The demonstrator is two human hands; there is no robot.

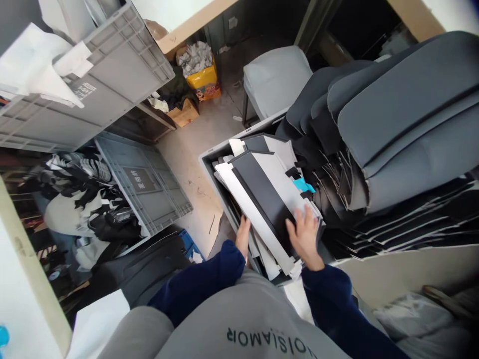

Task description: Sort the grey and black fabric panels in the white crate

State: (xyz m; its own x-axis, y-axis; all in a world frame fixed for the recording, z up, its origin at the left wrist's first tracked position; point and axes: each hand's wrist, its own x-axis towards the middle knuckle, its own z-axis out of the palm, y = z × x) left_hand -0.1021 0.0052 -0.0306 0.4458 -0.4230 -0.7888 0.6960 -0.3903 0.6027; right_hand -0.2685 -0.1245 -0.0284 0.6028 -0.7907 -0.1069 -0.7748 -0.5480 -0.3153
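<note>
A stack of flat white and black cut sheets (262, 194) lies in a grey bin (209, 158) in front of me. My right hand (305, 234) rests flat on top of the stack's near end, fingers spread over a black sheet. My left hand (243, 235) grips the left edge of the same stack from the side, thumb up along the white sheet. A small blue piece (304, 186) pokes out just beyond my right hand. Both sleeves are dark blue.
Thick dark grey foam and fabric sheets (404, 109) are heaped to the right. Grey plastic crates (123, 70) with white scraps stand at left, another crate (149, 184) below with black-and-white scraps beside it. A grey chair (275, 77) and a yellow bag (204, 80) lie beyond.
</note>
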